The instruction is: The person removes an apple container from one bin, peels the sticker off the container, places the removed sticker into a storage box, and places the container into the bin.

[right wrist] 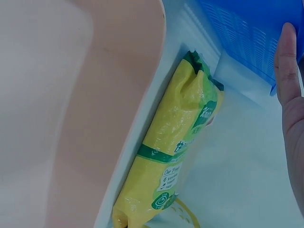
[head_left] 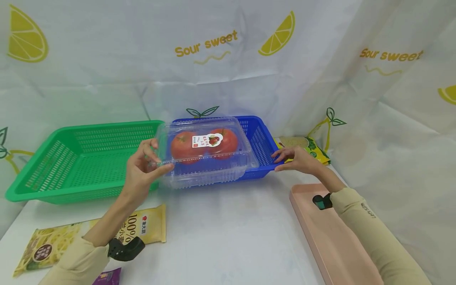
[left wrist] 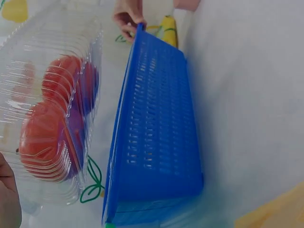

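Observation:
A clear plastic clamshell box [head_left: 206, 158] with two tomatoes [head_left: 185, 144] and a white label is tilted above the blue basket [head_left: 261, 138]. My left hand [head_left: 140, 168] pinches the box at its left end, thumb in front. In the left wrist view the box [left wrist: 57, 128] is apart from the basket [left wrist: 156, 118], with part of the left hand [left wrist: 7, 194] at the edge. My right hand [head_left: 299, 159] grips the basket's right end at the rim, thumb outside and fingers over the inside. The right wrist view shows its thumb [right wrist: 287, 61] against the blue wall.
To the left stands a green basket [head_left: 103, 154]. A yellow noodle packet [head_left: 151, 225] and a purple packet [head_left: 108, 277] lie beneath the left arm. A yellow-green packet [right wrist: 166, 142] lies behind a pink tray [head_left: 310, 221] at right. A printed curtain [head_left: 124, 51] hangs behind.

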`<state>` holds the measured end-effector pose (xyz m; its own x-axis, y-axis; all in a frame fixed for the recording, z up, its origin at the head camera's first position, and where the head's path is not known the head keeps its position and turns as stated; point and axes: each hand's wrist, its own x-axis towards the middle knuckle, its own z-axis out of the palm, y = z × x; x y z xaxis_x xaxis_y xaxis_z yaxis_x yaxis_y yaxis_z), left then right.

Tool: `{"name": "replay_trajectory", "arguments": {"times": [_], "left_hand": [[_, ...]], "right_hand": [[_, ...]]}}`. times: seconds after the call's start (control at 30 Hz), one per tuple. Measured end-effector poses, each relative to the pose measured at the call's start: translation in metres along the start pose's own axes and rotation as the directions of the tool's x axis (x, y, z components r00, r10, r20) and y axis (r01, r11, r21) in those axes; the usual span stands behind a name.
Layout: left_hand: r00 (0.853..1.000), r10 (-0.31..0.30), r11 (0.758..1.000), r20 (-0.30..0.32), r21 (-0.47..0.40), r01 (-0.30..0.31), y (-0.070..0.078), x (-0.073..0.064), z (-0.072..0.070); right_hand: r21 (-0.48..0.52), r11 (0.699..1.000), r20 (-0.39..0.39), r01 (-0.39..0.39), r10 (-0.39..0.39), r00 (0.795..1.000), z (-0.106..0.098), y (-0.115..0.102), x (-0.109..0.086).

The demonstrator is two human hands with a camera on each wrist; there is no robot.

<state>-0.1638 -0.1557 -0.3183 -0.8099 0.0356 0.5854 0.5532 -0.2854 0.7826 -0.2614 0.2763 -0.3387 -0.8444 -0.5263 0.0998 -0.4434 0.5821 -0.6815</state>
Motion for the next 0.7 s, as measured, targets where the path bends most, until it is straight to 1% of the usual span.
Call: {"name": "replay_trajectory", "arguments": {"times": [0.13,0.27,0.37,0.5,0.7], "left_hand": [[1.000,0.011,0.998,0.017,-0.061,-0.010,0.004,-0.009,0.002],[1.000,-0.009,0.996,0.028,-0.093,0.012,0.011,-0.022,0.002],[0.999,-0.024,0.996,0.043,-0.084,0.027,0.016,-0.033,0.002],[0.998,-0.023,0.997,0.064,-0.066,0.027,0.022,-0.048,0.004],[0.997,-0.025,0.999,0.073,-0.046,0.028,0.022,-0.068,0.007]], "right_hand": [[-0.001,1.000,-0.003,0.005,-0.005,1.000,0.000,0.001,0.000],[-0.002,1.000,-0.006,0.006,-0.006,1.000,0.000,0.001,0.000],[0.001,1.000,-0.009,-0.001,0.001,1.000,0.000,0.001,-0.001],[0.004,1.000,-0.009,-0.008,0.008,1.000,0.000,0.001,-0.001],[0.002,1.000,-0.006,0.002,-0.002,1.000,0.000,0.003,0.000]]}}
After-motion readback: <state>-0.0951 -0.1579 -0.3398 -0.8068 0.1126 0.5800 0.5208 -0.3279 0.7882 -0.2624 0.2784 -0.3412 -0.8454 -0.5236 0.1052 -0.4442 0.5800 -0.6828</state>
